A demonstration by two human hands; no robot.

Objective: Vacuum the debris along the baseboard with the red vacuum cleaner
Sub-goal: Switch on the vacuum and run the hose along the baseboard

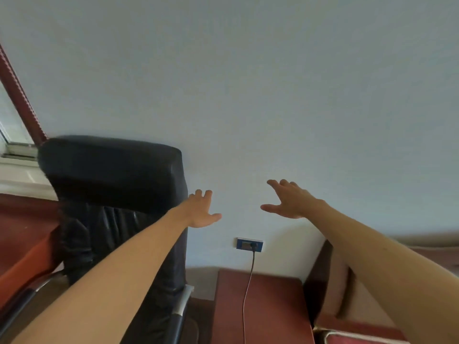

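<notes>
Both my arms stretch forward toward a pale blue wall. My left hand (pixel 202 209) is spread with fingers straight and holds nothing; it hovers just right of the black chair's backrest. My right hand (pixel 289 201) is likewise spread and empty, a little apart from the left, in front of the bare wall. No red vacuum cleaner, debris or baseboard shows in this view.
A black leather office chair (pixel 111 184) stands at the left. A blue wall socket (pixel 249 244) has a plug and a cord (pixel 248 289) running down over a reddish-brown cabinet (pixel 270 309). A beige and brown bed frame (pixel 332 276) sits at right, a window (pixel 12 130) at far left.
</notes>
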